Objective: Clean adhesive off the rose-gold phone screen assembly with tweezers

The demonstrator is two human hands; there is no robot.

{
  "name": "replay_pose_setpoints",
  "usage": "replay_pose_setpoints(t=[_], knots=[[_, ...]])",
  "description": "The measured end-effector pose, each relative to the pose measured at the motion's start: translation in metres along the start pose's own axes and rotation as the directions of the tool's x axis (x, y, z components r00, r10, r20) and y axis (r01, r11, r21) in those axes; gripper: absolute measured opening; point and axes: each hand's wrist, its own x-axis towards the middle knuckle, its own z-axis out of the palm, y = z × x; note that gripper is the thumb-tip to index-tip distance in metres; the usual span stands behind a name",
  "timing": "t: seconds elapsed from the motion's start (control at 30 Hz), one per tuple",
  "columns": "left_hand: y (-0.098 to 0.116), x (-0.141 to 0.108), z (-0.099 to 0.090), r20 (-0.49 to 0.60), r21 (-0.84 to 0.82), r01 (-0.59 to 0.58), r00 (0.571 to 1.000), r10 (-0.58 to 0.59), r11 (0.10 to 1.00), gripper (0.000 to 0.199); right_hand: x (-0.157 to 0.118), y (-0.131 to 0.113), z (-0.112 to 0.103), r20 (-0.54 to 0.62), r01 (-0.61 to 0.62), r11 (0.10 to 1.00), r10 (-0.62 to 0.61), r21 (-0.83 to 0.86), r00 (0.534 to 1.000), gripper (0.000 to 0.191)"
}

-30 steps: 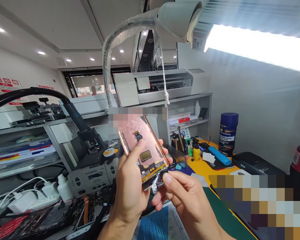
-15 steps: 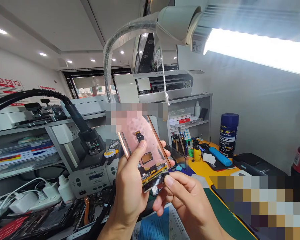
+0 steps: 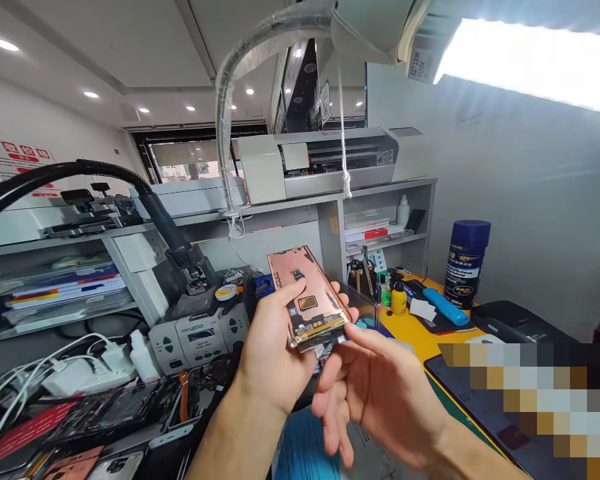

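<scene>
A phone screen panel (image 3: 325, 287) with a copper-pink back is tilted in front of me, its lower edge with flex circuits and a black strip facing me. My left hand (image 3: 275, 340) wraps round its left side and bottom, thumb on the back near a small black connector, fingertips showing past the right edge. My right hand (image 3: 380, 393) is at the panel's lower right corner, thumb by the corner, the other fingers apart and curving downward. Nothing shows in its palm.
A grey soldering station (image 3: 200, 337), white plugs and phone parts lie at left. A dark blue can (image 3: 467, 263), a yellow bottle (image 3: 399, 299) and a light blue tool (image 3: 445, 310) stand or lie at right. A lamp hangs overhead.
The panel has tipped further back and looks smaller. My right hand's fingers have spread from the pinch at its lower edge. The view has shifted slightly.
</scene>
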Motion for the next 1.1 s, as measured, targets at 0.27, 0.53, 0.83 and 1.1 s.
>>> replay_pose_setpoints(t=[0.27, 0.53, 0.83, 1.1], knots=[[-0.006, 0.01, 0.0, -0.193, 0.006, -0.14, 0.971, 0.138, 0.99, 0.022, -0.006, -0.009, -0.005, 0.209, -0.267, 0.95, 0.231, 0.165, 0.95, 0.084], [-0.01, 0.014, 0.001, -0.208, -0.023, -0.147, 0.968, 0.139, 0.989, 0.02, -0.004, -0.009, -0.009, 0.267, -0.274, 0.938, 0.213, 0.214, 0.94, 0.103], [-0.012, 0.012, 0.0, -0.214, -0.117, -0.09, 0.975, 0.063, 0.989, 0.019, -0.006, -0.013, -0.013, 0.343, -0.216, 0.939, 0.117, 0.266, 0.932, 0.097], [-0.01, 0.013, -0.001, -0.214, -0.127, -0.087, 0.975, 0.059, 0.988, 0.018, -0.007, -0.012, -0.016, 0.358, -0.206, 0.938, 0.097, 0.28, 0.929, 0.104]])
